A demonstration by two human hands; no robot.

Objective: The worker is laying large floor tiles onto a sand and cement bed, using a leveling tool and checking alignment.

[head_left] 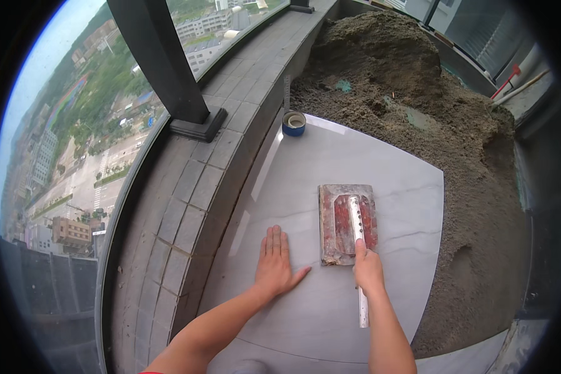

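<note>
A large white tile with faint grey veins lies in front of me. My left hand rests flat on it, fingers stretched forward and thumb out to the side. My right hand is closed around a white bar with holes. The bar's far end lies over a rectangular, mortar-stained block with a red middle, which sits on the tile. Whether the bar is fixed to the block or only lies over it, I cannot tell. Its near end sticks out behind my right hand.
Left of the tile runs a low ledge of grey tiles with a dark post and glass. A blue roll of tape stands at the tile's far left corner. Heaped mortar sand fills the back and right. A red-handled tool leans beyond.
</note>
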